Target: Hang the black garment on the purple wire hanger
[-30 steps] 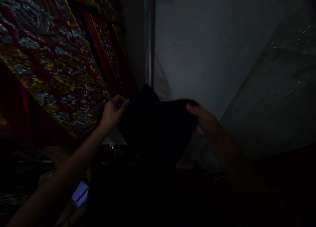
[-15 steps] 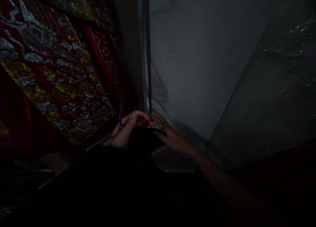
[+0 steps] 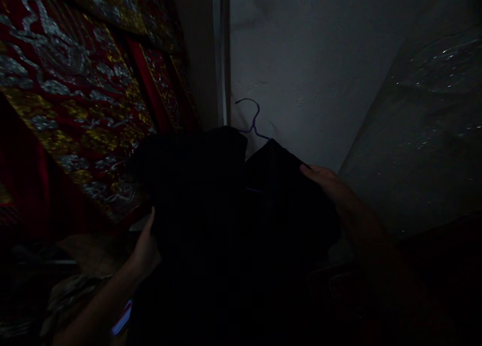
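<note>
A black garment (image 3: 211, 205) hangs on a purple wire hanger (image 3: 251, 119), whose hook sticks up above the collar. My left hand (image 3: 145, 253) grips the garment's left edge low down, thumb up. My right hand (image 3: 326, 183) holds the garment's right shoulder, fingers laid over the cloth. The scene is very dark, so the fingers show only in part.
Red fabric with gold and silver embroidery (image 3: 75, 100) hangs at the left. A pale wall (image 3: 301, 60) and a vertical metal rail (image 3: 224, 54) stand behind. Clear plastic sheeting (image 3: 425, 125) covers something at the right. A white tag with a red stripe (image 3: 122, 318) shows beside my left forearm.
The garment has been raised and spread out, with the hanger hook now poking above it. My hands moved apart, left hand down to the left edge, right hand to the right shoulder.
</note>
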A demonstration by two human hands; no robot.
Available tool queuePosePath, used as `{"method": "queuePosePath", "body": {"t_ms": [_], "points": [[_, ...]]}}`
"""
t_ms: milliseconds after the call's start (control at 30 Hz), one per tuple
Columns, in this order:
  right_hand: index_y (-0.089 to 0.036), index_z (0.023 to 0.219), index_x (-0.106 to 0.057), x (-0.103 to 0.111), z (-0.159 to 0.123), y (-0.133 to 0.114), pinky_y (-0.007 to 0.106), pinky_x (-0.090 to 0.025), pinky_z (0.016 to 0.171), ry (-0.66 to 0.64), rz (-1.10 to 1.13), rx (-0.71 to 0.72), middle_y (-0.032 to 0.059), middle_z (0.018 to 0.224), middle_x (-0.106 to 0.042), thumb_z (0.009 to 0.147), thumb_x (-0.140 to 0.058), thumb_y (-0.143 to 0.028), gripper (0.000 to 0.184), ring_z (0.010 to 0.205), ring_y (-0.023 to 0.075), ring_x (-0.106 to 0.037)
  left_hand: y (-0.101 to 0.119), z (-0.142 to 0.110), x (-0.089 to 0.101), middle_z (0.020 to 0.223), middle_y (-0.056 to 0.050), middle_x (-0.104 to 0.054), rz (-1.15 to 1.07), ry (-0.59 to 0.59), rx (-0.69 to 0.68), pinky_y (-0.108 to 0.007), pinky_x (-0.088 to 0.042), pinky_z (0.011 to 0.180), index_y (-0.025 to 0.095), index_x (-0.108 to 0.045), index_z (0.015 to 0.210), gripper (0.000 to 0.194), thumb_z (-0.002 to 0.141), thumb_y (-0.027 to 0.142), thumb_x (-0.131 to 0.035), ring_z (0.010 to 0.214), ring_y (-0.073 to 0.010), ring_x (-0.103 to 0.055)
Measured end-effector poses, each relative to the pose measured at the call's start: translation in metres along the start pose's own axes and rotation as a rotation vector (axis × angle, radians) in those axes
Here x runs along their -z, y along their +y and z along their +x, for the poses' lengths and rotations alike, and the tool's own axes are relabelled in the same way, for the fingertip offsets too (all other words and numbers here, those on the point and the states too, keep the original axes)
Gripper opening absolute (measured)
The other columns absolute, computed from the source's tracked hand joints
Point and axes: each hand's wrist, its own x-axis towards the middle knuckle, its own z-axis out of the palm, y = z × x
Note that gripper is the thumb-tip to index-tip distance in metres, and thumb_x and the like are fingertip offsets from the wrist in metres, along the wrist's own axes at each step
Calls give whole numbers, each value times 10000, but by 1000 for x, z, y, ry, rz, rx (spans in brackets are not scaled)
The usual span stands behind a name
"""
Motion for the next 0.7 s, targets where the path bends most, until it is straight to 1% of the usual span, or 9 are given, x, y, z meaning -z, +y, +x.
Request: {"method": "queuePosePath", "body": {"t_ms": [100,233,300,367,433,500,533,600,700], "points": [[-205,881,-774,-14,13,-10,338,-587,672,-3,-8,6,57,798,-785,731,-819,-457,296,662,221,-730,-21,-14,-2,1352,-71,-673,-122,111,161,-503,-530,1036,328,-523,1442,817,861,842,-268,1335,-338,-558],[-189,862,-758,-30,14,-8,335,-567,649,-125,-74,-67,64,784,-770,717,-813,-498,346,653,216,-713,-37,-45,-18,1421,-83,-621,-128,174,379,-501,-494,1098,306,-501,1448,805,774,732,-609,1383,-355,-508],[-189,869,-745,-29,6,5,351,-565,697,-72,-154,-6,69,821,-764,716,-794,-540,386,738,237,-719,-42,-63,-30,1341,-91,-674,-147,202,394,-512,-478,1122,281,-512,1425,776,758,636,-690,1375,-353,-517],[-203,911,-725,-25,-6,27,382,-557,809,192,-235,201,78,931,-755,725,-772,-551,397,913,270,-709,-46,-79,-44,1281,-80,-704,-172,261,404,-510,-474,1130,295,-519,1400,688,788,563,-683,1389,-329,-508],[-225,1000,-690,-26,-23,60,408,-514,943,575,-251,439,87,1109,-717,754,-751,-518,387,1099,280,-653,-50,-88,-56,1305,-80,-690,-231,321,458,-501,-492,1114,304,-519,1380,626,811,513,-676,1385,-313,-515],[-246,1071,-644,-39,-46,102,414,-488,987,826,-171,471,92,1223,-659,799,-719,-488,372,1142,262,-621,-52,-93,-65,1350,-106,-664,-351,349,556,-489,-526,1073,271,-511,1372,637,805,481,-712,1342,-317,-560],[-246,1034,-636,-50,-58,124,408,-499,957,858,-138,414,91,1174,-667,806,-708,-499,348,1103,257,-626,-51,-94,-69,1351,-128,-661,-419,359,614,-481,-539,1054,237,-512,1367,657,797,473,-736,1312,-322,-587],[-221,949,-646,-81,-80,167,371,-532,789,754,-72,206,65,957,-688,793,-684,-576,390,888,237,-658,-46,-96,-75,1308,-172,-682,-519,361,722,-472,-546,1038,161,-527,1351,687,782,455,-777,1256,-334,-630],[-184,909,-672,-129,-100,210,325,-513,620,337,22,-126,48,776,-690,790,-584,-746,581,666,200,-644,-36,-104,-80,1214,-189,-728,-564,293,775,-471,-520,1062,112,-585,1306,691,737,411,-840,1199,-343,-667]]}}
